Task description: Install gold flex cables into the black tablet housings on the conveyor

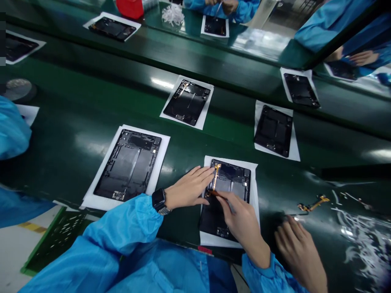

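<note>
A black tablet housing (pixel 218 213) lies on a white sheet (pixel 255 203) in front of me. Along its upper left runs a thin orange flex cable (pixel 215 177). My right hand (pixel 242 217) pinches the lower end of this cable between thumb and forefinger; the fingertips partly hide it. With fingers stretched out, my left hand (pixel 191 187) rests at the housing's left edge, fingertips beside the cable's upper part. A dark watch (pixel 159 200) is on my left wrist. To the left, a second tablet housing (pixel 122 167) lies on its own white sheet.
A co-worker's hand (pixel 301 248) is close on my right, near another flex cable (pixel 314 203) and a heap of white strips (pixel 363 240). More housings (pixel 189 101) lie across the green bench (pixel 73 93). Co-workers' blue sleeves (pixel 12 130) show left and opposite. A green crate (pixel 55 240) stands below.
</note>
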Available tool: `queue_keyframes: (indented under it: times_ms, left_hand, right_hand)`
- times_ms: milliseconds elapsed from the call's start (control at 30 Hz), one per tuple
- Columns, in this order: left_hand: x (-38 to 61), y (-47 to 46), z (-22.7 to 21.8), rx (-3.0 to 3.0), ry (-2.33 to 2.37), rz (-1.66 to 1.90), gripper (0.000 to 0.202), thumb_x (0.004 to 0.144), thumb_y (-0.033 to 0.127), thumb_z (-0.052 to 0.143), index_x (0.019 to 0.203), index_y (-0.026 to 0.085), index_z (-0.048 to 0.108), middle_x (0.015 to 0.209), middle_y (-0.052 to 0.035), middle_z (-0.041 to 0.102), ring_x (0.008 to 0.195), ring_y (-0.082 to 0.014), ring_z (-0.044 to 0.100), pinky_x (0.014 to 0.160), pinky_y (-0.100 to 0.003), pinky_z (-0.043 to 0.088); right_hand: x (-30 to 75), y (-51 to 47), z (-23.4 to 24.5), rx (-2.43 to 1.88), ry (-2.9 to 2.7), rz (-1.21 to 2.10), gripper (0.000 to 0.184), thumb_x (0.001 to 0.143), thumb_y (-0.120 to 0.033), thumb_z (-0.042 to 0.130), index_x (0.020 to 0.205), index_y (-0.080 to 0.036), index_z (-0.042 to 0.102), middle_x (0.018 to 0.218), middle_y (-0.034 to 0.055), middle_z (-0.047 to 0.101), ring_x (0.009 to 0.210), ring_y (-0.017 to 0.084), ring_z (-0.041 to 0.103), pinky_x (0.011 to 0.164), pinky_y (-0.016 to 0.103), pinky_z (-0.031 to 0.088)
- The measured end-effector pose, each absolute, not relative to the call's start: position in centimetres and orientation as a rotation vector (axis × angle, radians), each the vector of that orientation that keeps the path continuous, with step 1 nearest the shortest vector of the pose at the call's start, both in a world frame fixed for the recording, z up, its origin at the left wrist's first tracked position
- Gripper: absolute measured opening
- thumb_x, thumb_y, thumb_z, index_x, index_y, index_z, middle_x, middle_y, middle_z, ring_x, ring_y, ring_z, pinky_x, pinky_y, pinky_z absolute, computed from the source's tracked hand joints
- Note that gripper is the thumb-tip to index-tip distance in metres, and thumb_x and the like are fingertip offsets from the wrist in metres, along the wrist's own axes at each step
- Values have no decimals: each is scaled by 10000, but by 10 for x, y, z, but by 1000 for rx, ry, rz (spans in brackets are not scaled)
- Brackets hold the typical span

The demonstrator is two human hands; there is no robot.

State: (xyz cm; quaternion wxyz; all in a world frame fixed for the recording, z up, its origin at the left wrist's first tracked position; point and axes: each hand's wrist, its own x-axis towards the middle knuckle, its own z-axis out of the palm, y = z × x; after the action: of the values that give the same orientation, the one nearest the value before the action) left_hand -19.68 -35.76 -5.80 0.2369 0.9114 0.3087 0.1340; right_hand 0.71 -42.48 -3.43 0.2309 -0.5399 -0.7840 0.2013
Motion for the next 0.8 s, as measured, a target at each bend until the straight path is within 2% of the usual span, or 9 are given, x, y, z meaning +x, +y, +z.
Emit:
queue_keyframes:
  times_ms: [233, 500, 667, 800]
  left_hand:
    - [-196, -358, -58, 2496, 853, 340, 909, 795, 432, 760, 1476, 125, 242, 1557, -191, 280, 1480, -282, 191, 1208, -443, 201]
    - [-195, -357, -61, 2499, 865, 336, 916, 783, 468, 761, 1468, 118, 263, 1559, -183, 282, 1485, -266, 174, 1217, -423, 182]
    - [-194, -357, -60, 2486, 868, 302, 930, 763, 446, 785, 1458, 93, 280, 1561, -188, 275, 1484, -280, 172, 1220, -421, 175]
    - [-194, -357, -59, 2465, 858, 313, 871, 806, 380, 757, 1469, 126, 253, 1564, -180, 271, 1490, -262, 155, 1217, -432, 175]
  right_hand:
    - [-2, -423, -41, -1467, -2213, 512, 178, 979, -147, 473, 1113, -174, 588, 1007, 88, 695, 874, 215, 687, 729, 323, 565]
    - [1, -422, -37, -1427, -2245, 511, 196, 967, -121, 489, 1126, -155, 598, 1019, 96, 691, 891, 201, 681, 753, 303, 566]
    - [-2, -424, -39, -1406, -2358, 388, 246, 945, -49, 450, 1133, -130, 586, 1044, 113, 682, 920, 216, 665, 771, 314, 557]
    - [-18, -417, -31, -1429, -2505, 279, 277, 920, -8, 394, 1081, -113, 593, 994, 122, 675, 832, 227, 653, 678, 309, 529]
